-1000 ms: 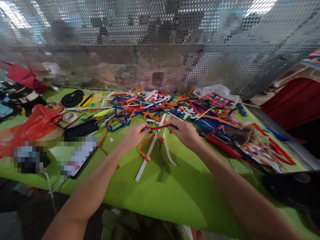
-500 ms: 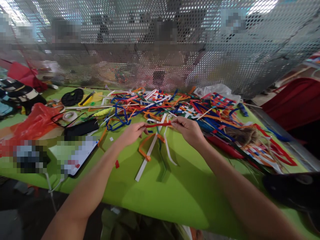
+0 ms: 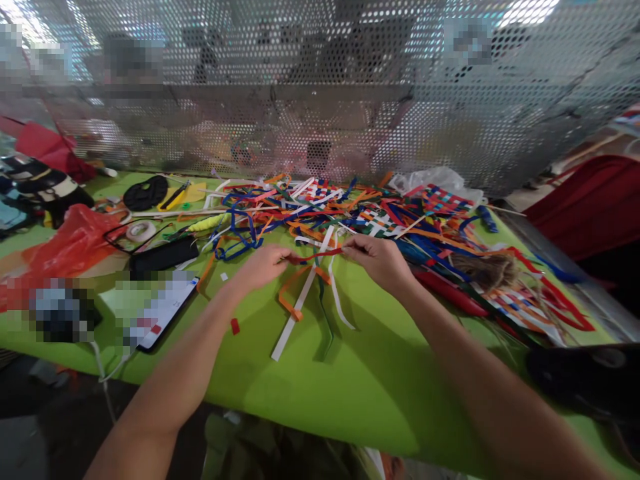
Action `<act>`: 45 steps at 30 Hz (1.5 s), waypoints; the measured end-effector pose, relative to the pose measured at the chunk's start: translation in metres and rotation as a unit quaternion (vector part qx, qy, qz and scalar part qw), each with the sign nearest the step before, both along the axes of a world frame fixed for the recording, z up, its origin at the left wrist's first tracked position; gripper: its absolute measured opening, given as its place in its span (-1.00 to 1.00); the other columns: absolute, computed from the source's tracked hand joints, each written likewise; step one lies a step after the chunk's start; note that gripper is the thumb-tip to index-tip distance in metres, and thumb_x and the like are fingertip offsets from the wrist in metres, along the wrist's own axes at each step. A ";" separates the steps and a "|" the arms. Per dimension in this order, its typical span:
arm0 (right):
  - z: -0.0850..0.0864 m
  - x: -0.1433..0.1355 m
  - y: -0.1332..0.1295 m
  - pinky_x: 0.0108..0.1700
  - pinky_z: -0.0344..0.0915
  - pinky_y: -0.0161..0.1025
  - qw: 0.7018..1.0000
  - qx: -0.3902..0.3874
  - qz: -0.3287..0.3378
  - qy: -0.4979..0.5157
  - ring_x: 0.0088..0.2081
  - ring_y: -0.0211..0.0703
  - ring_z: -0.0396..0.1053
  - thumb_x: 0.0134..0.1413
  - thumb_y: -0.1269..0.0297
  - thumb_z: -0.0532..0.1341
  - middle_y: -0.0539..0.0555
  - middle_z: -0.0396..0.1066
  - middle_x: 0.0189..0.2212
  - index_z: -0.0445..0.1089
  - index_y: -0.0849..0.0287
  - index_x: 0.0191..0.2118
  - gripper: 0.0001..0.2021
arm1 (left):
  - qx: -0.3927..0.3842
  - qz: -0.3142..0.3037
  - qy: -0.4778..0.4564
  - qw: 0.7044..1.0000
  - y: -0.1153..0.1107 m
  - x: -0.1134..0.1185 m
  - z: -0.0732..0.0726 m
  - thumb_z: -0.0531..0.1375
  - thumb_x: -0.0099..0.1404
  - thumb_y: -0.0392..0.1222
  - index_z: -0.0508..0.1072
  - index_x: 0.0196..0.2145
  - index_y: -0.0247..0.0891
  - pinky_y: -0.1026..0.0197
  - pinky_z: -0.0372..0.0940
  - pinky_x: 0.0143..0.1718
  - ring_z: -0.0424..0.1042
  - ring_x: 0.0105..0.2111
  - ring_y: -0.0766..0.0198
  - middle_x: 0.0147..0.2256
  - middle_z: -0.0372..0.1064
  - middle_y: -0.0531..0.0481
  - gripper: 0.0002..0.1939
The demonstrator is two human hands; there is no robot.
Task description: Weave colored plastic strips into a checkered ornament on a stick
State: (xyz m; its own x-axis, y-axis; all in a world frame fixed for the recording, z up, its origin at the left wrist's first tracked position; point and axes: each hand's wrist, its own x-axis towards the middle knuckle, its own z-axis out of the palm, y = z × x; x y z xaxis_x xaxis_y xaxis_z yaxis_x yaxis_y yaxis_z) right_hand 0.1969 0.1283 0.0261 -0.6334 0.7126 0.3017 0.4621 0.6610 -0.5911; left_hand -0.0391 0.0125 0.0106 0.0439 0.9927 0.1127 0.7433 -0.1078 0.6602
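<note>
A short red strip (image 3: 324,254) stretches between my two hands, slightly bent. My left hand (image 3: 273,264) pinches its left end, and my right hand (image 3: 366,253) pinches the right end. Below the red strip, a straight white strip (image 3: 295,315) lies slanted on the green table (image 3: 280,400). Around it are a folded orange strip (image 3: 286,301), a dark green strip (image 3: 326,313) and a curved white strip (image 3: 340,303). Just beyond my hands spreads a tangled heap of coloured strips (image 3: 300,207).
A phone (image 3: 167,310), black case (image 3: 165,258), tape roll (image 3: 141,231), yellow cutter (image 3: 176,195) and red plastic bag (image 3: 75,243) are on the left. At right are a brown fibre bundle (image 3: 485,270) and a woven piece (image 3: 525,310). A perforated metal screen (image 3: 320,100) stands behind.
The red strip has gone from nearly straight to slightly bent and twisted. My left hand has turned a little, with its fingers drawn in closer; my right hand has barely moved.
</note>
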 end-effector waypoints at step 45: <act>-0.002 -0.015 -0.028 -0.40 0.08 -0.31 0.996 -0.029 0.074 -0.031 -0.48 -0.23 0.28 0.15 0.29 0.11 -0.01 0.39 -0.53 0.43 0.13 -0.36 -0.84 | 0.014 0.035 0.066 0.997 -0.006 0.032 -0.002 0.02 0.37 -0.14 0.49 -0.21 -0.21 0.24 0.23 -0.29 0.44 -0.31 0.20 -0.32 0.49 -0.04 -0.74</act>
State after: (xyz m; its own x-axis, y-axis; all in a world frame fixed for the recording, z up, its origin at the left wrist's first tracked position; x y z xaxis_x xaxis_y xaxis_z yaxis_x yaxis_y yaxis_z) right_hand 0.1821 0.1006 0.0245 -0.7491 0.6251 0.2195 0.3989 0.6901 -0.6038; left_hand -0.0068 0.0065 0.0087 -0.0082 0.9905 0.1374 0.8300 -0.0699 0.5533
